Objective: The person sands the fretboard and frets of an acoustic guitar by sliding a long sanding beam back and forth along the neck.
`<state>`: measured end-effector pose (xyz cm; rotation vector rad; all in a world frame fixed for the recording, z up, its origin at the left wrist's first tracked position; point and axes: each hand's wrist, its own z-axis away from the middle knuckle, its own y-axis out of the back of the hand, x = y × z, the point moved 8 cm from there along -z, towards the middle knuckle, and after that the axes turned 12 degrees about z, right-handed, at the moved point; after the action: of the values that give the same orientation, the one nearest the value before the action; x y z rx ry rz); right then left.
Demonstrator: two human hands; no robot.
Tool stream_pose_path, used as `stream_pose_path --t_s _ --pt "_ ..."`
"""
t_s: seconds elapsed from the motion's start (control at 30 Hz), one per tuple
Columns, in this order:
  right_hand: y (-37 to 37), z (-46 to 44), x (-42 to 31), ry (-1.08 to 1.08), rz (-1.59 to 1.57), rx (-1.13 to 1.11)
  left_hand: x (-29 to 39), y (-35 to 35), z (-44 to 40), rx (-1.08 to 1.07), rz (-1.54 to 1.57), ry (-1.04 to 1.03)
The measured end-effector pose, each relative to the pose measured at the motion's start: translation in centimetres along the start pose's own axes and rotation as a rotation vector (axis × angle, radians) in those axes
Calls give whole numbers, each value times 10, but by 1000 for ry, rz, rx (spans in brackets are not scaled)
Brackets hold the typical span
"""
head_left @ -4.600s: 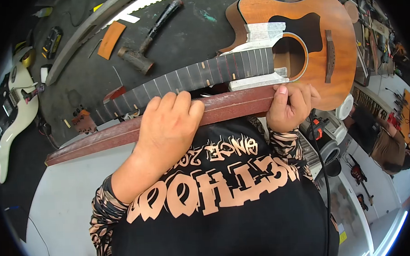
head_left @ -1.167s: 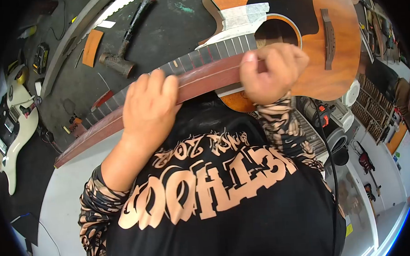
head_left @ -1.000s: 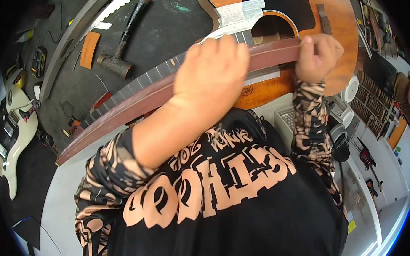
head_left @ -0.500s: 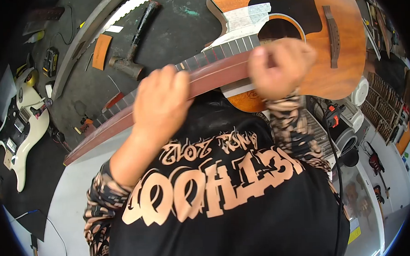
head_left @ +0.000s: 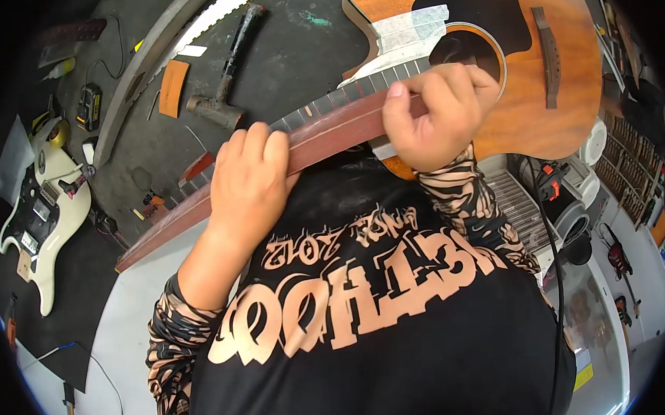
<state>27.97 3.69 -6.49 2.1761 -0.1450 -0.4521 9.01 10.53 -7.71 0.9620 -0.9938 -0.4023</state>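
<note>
A long, straight reddish-brown bar (head_left: 337, 135) lies lengthwise along the fretted neck (head_left: 364, 87) of an acoustic guitar (head_left: 518, 132). My left hand (head_left: 249, 174) is closed over the middle of this bar, fingers across its top. Near the soundhole, my right hand (head_left: 440, 114) has its fingers curled at the bar's right end, which it hides. Frets show along the far side of the bar. Pale masking tape (head_left: 412, 27) covers part of the guitar top beside the fretboard, and a dark bridge (head_left: 551, 57) sits to the right.
Beyond the neck, a hammer (head_left: 220, 108) and an orange-brown rectangular piece (head_left: 172, 88) lie on the dark bench mat. A long curved grey strip (head_left: 130, 75) stretches past them. At the left rests a white electric guitar body (head_left: 55, 234). A black cable (head_left: 547, 235) hangs at my right.
Both hands have shifted left along the guitar neck, toward its headstock end. The right hand is less blurred now. The whole view has drifted slightly.
</note>
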Motion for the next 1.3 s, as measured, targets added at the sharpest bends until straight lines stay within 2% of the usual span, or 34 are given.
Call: stream_pose_path --t_s 0.07,0.1,0.17,0.27,0.33,0.43,0.53,0.63,0.73,0.8,0.9,0.93,0.97,1.07,1.17,1.23,1.3 --pt "1 2 5 -30 -34 30 -6 -4 2 -68 -54 54" --pt "2 -4 16 21 -24 -17 -1 -7 -6 -76 -58 53" --pt "5 -17 52 84 2 -60 29 -9 -41 84 28 -72" --pt "14 -30 121 96 86 -73 62 -23 -89 48 46 -117" --pt "16 -31 128 69 103 -41 71 -24 -98 78 47 -108" --pt "14 -28 105 67 122 -48 59 -17 -82 71 54 -112" --pt "2 -13 45 40 37 -65 22 -5 -37 83 36 -81" --pt "-6 -2 -6 -24 -22 -51 -12 6 2 -35 11 5" --pt "-4 -1 1 -31 -89 11 -17 -4 2 -105 -57 73" --pt "0 -14 29 73 -7 -43 8 -6 -26 33 20 -54" --pt "12 -32 96 83 30 -24 51 -18 -83 9 52 -127" --pt "13 -32 113 46 148 -134 59 -20 -94 19 37 -139" --pt "16 -30 116 63 149 -68 64 -21 -99 28 26 -153" --pt "13 -27 98 67 130 -47 53 -15 -83 25 52 -116" --pt "2 -19 38 66 43 -1 16 -3 -39 11 68 -73" --pt "-4 -11 9 9 49 -52 -6 5 -11 -28 56 -67" --pt "-1 -8 -2 10 -24 29 -11 4 -5 -86 44 -45"
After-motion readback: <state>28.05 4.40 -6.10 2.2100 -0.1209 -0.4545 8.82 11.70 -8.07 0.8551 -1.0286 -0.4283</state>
